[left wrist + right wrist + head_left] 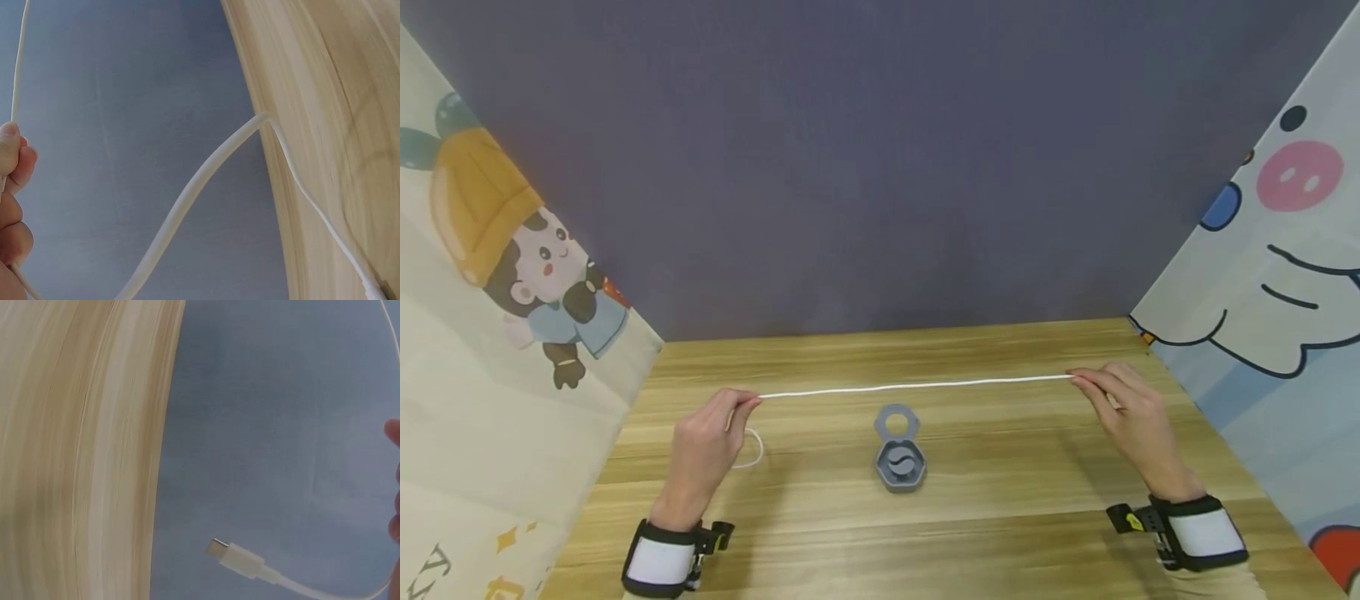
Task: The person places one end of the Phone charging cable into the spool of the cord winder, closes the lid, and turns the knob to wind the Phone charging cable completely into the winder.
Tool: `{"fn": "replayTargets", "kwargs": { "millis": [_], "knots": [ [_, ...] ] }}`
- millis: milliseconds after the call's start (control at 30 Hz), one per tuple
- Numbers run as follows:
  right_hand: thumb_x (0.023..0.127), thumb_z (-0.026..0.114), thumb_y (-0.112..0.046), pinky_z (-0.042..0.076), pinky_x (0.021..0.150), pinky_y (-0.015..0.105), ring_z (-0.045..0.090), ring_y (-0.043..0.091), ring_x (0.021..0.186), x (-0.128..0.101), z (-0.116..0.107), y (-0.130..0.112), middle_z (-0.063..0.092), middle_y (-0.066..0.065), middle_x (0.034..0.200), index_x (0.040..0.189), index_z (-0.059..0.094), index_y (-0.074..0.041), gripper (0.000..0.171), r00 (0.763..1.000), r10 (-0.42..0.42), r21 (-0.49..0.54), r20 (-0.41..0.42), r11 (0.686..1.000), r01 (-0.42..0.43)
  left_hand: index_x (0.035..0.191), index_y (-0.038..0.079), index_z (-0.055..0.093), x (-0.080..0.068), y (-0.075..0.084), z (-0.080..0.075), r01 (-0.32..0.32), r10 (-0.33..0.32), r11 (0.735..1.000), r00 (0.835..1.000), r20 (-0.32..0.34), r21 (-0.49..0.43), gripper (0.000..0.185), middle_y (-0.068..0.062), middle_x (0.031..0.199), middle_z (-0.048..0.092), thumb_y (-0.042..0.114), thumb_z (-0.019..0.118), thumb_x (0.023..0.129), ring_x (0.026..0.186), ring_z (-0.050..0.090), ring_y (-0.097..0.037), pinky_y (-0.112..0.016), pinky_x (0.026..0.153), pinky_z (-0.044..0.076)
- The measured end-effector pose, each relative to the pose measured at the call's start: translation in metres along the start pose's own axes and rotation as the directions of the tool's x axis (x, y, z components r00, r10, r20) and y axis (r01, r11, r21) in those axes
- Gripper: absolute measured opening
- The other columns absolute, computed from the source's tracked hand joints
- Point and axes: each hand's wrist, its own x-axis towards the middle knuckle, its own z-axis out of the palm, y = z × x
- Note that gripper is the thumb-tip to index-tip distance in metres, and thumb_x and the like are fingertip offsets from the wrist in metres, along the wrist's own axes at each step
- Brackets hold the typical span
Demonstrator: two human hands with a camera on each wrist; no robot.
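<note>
A white USB-C cable point(917, 386) runs nearly straight above the table between both hands. My left hand point(706, 446) pinches it between thumb and fingertips on the left, and a loop of its slack shows beside that wrist. On the right, my right hand point(1131, 421) pinches the other part with its fingertips. In the right wrist view the cable's metal-tipped plug point(244, 559) dangles below that hand. Slack cable point(187, 200) curves down toward the wood in the left wrist view. Between the hands, a grey hexagonal cable winder point(901, 467) lies on the table, its ring-shaped lid point(884, 425) flipped back.
The wood-grain table point(1000, 533) ends at a dark grey upright panel point(880, 183). Cartoon-printed sheets stand on both sides, the left sheet point(475, 400) and the right sheet point(1262, 400). Each wrist wears a strapped band, such as the left band point(661, 560).
</note>
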Motion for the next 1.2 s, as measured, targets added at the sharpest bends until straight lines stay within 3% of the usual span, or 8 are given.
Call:
{"fn": "replayTargets", "kwargs": {
  "millis": [100,300,567,667,767,867,967,1200],
  "knots": [
    [0.105,0.053,-0.042,0.032,0.056,0.016,0.046,0.01,0.062,-0.002,-0.002,0.002,0.062,0.004,0.068,0.089,0.078,0.004,0.055,1.0,0.01,-0.017,-0.005,1.0,-0.01,0.093,0.0,0.068,-0.002,-0.002,0.0,0.008,-0.008,1.0,1.0,-0.002,-0.004,0.038,-0.01,0.082,0.073,0.031,0.053,0.107,0.058,0.067,-0.02,-0.03,0.046,0.053],
    [0.105,0.053,-0.043,0.03,0.056,0.016,0.045,0.01,0.063,-0.002,-0.007,0.001,0.062,0.006,0.068,0.089,0.078,0.005,0.057,0.999,0.033,-0.039,-0.007,0.999,-0.034,0.093,0.0,0.068,-0.007,-0.005,0.0,0.014,-0.014,1.0,1.0,-0.012,-0.014,0.01,-0.011,0.081,0.073,0.008,0.074,0.091,0.054,0.064,-0.018,-0.026,0.044,0.049],
    [0.105,0.053,-0.044,0.027,0.053,0.016,0.04,0.007,0.06,-0.009,-0.011,0.009,0.059,0.005,0.066,0.088,0.078,0.006,0.058,0.999,0.052,-0.067,-0.008,0.996,-0.052,0.093,-0.001,0.068,-0.014,-0.011,-0.003,0.041,-0.041,0.999,0.999,-0.018,0.001,0.033,-0.012,0.08,0.072,0.028,0.058,0.105,0.049,0.058,-0.016,-0.023,0.04,0.041],
    [0.104,0.054,-0.044,0.025,0.052,0.016,0.036,0.003,0.061,-0.013,-0.013,0.014,0.057,0.004,0.065,0.089,0.078,0.006,0.057,0.998,0.069,-0.07,-0.007,0.995,-0.069,0.094,-0.001,0.068,-0.018,-0.013,-0.004,0.046,-0.046,0.999,0.999,-0.017,0.016,0.014,-0.012,0.08,0.072,0.013,0.071,0.096,0.051,0.061,-0.018,-0.025,0.041,0.044],
    [0.104,0.054,-0.044,0.024,0.052,0.016,0.035,0.001,0.062,-0.017,-0.016,0.017,0.057,0.004,0.065,0.09,0.078,0.006,0.056,0.997,0.083,-0.072,-0.005,0.994,-0.083,0.095,-0.002,0.069,-0.021,-0.015,-0.005,0.056,-0.055,0.998,0.998,-0.017,0.013,0.014,-0.013,0.08,0.072,0.002,0.079,0.086,0.053,0.062,-0.019,-0.026,0.041,0.044],
    [0.104,0.055,-0.043,0.026,0.052,0.016,0.036,0.001,0.062,-0.02,-0.018,0.02,0.059,0.005,0.066,0.09,0.077,0.006,0.055,0.996,0.087,-0.068,-0.003,0.994,-0.087,0.095,-0.002,0.068,-0.023,-0.017,-0.007,0.069,-0.069,0.997,0.998,-0.002,0.024,0.014,-0.013,0.081,0.072,0.012,0.072,0.096,0.054,0.063,-0.019,-0.026,0.042,0.045],
    [0.104,0.056,-0.043,0.029,0.053,0.016,0.038,0.001,0.062,-0.022,-0.02,0.022,0.06,0.006,0.068,0.09,0.077,0.007,0.055,0.995,0.094,-0.067,-0.009,0.993,-0.095,0.094,-0.002,0.068,-0.024,-0.019,-0.007,0.071,-0.071,0.997,0.997,0.004,0.029,0.032,-0.014,0.08,0.072,0.027,0.058,0.105,0.055,0.064,-0.019,-0.026,0.042,0.044],
    [0.103,0.059,-0.039,0.038,0.059,0.013,0.049,-0.003,0.075,-0.027,-0.019,0.024,0.065,0.012,0.073,0.092,0.075,0.006,0.049,0.985,0.164,-0.084,-0.049,0.982,-0.168,0.094,-0.002,0.068,-0.028,-0.021,-0.007,0.081,-0.081,0.996,0.997,-0.005,0.034,0.035,-0.014,0.08,0.072,0.029,0.057,0.106,0.055,0.065,-0.022,-0.026,0.041,0.045]
  ]
}}
